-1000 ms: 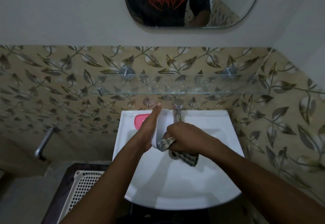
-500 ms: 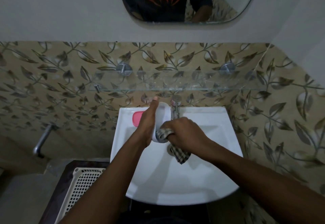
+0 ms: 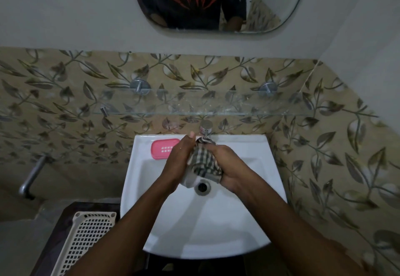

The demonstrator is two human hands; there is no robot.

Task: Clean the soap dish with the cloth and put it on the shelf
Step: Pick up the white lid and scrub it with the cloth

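Checked cloth [image 3: 203, 163] is wrapped around what seems the white soap dish [image 3: 188, 181], clamped between left hand [image 3: 179, 156] and right hand [image 3: 229, 163] over the basin [image 3: 249, 228]. Wiping is underway; the glass shelf [image 3: 216, 107], at twelve o'clock, remains unfilled.

A white soap dish [image 3: 188, 180] is held over a white basin, almost fully wrapped in a checked cloth [image 3: 203, 160] (green, white and dark squares); only its lower end shows. A clear glass shelf [image 3: 216, 107] spans the tiled wall above.
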